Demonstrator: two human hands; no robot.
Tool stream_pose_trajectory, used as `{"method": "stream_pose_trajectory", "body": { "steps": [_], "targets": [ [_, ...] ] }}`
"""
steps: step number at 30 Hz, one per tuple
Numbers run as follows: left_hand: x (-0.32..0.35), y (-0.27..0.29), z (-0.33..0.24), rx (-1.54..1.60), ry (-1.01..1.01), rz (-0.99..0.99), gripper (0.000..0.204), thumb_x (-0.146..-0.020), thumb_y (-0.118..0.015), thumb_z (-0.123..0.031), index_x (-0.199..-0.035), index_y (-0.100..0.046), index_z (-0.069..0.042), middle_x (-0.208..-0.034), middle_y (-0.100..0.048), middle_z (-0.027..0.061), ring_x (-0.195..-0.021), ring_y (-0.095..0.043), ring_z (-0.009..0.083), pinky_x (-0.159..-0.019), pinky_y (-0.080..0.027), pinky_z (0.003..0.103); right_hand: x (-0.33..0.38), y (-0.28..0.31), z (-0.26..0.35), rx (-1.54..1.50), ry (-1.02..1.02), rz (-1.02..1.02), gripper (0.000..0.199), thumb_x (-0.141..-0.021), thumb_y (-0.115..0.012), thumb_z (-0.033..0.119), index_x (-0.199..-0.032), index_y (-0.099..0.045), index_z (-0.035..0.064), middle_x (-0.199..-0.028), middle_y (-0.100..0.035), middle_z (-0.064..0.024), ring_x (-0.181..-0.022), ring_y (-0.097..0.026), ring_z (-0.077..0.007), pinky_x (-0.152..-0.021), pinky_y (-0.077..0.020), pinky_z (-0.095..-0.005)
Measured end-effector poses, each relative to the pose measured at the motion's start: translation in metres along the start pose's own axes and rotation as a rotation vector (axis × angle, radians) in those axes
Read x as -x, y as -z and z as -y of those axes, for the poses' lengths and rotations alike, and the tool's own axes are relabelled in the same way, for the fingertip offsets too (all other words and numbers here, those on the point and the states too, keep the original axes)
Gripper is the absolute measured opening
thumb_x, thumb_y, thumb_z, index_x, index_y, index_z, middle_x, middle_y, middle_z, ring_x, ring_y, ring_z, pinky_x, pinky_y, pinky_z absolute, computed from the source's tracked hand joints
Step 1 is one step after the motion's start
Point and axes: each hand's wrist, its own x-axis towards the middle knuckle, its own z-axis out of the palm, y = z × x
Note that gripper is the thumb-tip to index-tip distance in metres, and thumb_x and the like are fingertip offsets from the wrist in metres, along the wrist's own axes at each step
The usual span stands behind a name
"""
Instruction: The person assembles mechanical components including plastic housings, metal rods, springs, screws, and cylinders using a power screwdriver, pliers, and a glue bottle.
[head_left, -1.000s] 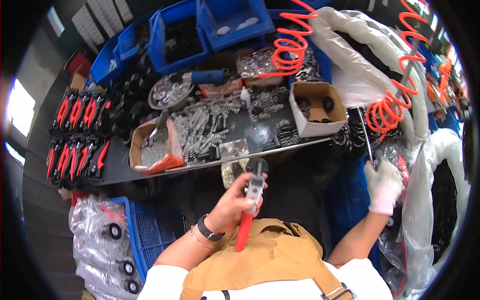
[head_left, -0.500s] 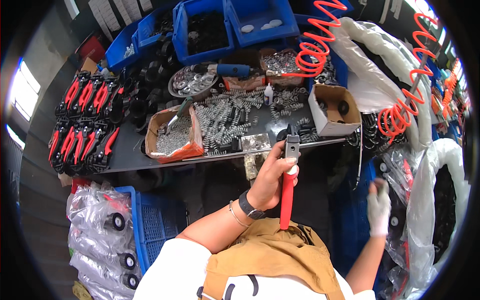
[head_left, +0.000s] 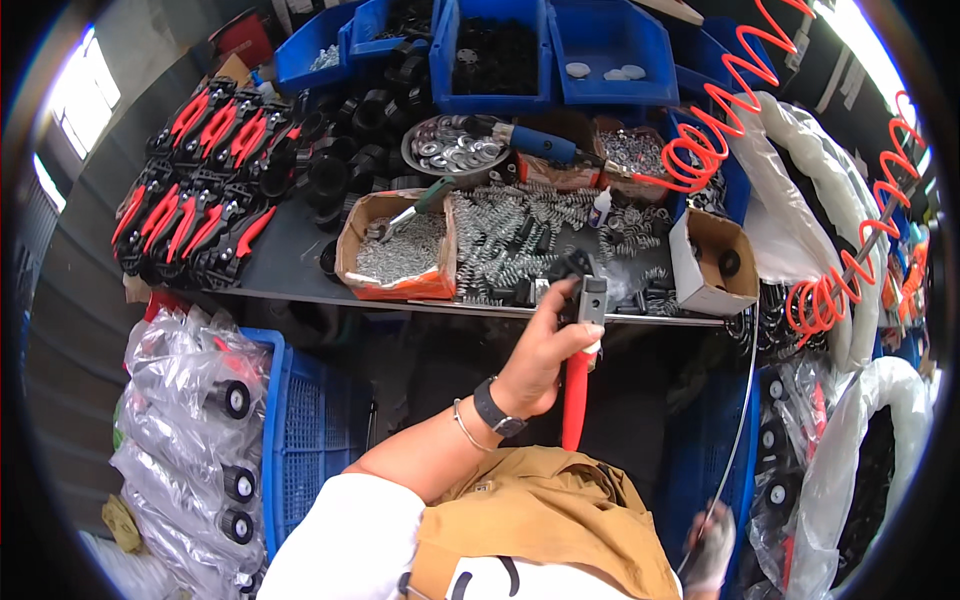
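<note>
My left hand (head_left: 545, 345) grips a tool with a black head and a long red handle (head_left: 574, 400), held upright just in front of the dark workbench edge (head_left: 300, 297). A watch and a thin bracelet sit on that wrist. My right hand (head_left: 712, 545), in a white glove, is low at the bottom right, touching a thin dark cable (head_left: 738, 430); whether it grips the cable is unclear. Loose metal springs (head_left: 510, 240) lie on the bench right behind the tool head.
A cardboard tray of small metal parts (head_left: 395, 250), a bowl of washers (head_left: 455, 150), blue bins (head_left: 610, 45), rows of red-handled tools (head_left: 195, 200), an open cardboard box (head_left: 715, 265), orange coiled air hoses (head_left: 830, 290), a blue crate (head_left: 310, 430) and bagged wheels (head_left: 190, 440).
My left hand has carried the red-handled tool up and forward toward the bench. My gloved right hand has dropped down to the bottom right of the view.
</note>
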Motion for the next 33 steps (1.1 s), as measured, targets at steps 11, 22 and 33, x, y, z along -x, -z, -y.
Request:
{"method": "stream_pose_trajectory", "body": {
  "steps": [11,22,33],
  "targets": [
    [-0.009,-0.001,-0.025,-0.047,-0.042,0.038,0.058,-0.077,-0.067,-0.013,-0.129,-0.043,-0.007,-0.104,-0.054,0.0047,-0.083,-0.054,0.013,-0.073,-0.047,0.028,0.014,-0.01,0.026,0.812,0.644,-0.051,0.035,-0.091,-0.059,0.031,-0.074,-0.065,0.0015,-0.06,-0.051,-0.0028,-0.054,-0.048,-0.0142,-0.053,-0.0345,-0.0291],
    [0.024,0.029,-0.113,-1.613,-0.958,-0.373,0.063,-0.061,-0.075,-0.016,-0.119,-0.052,-0.005,-0.113,-0.047,0.0175,-0.101,-0.05,0.0337,-0.091,-0.042,0.039,-0.072,-0.069,0.069,0.899,1.105,-0.015,0.029,-0.09,-0.062,0.027,-0.092,-0.065,-0.0023,-0.068,-0.059,-0.008,-0.064,-0.054,-0.0216,-0.063,-0.0419,-0.0317],
    [0.067,0.02,-0.229,-2.091,-0.946,-0.342,0.06,-0.062,-0.072,-0.013,-0.119,-0.054,-0.007,-0.107,-0.047,0.022,-0.091,-0.054,0.0396,-0.081,-0.049,0.04,-0.075,-0.228,0.01,0.198,0.554,0.622,0.025,-0.086,-0.067,0.024,-0.087,-0.069,-0.0007,-0.062,-0.056,-0.0024,-0.052,-0.048,-0.0102,-0.05,-0.0354,-0.0242]
  ]
}}
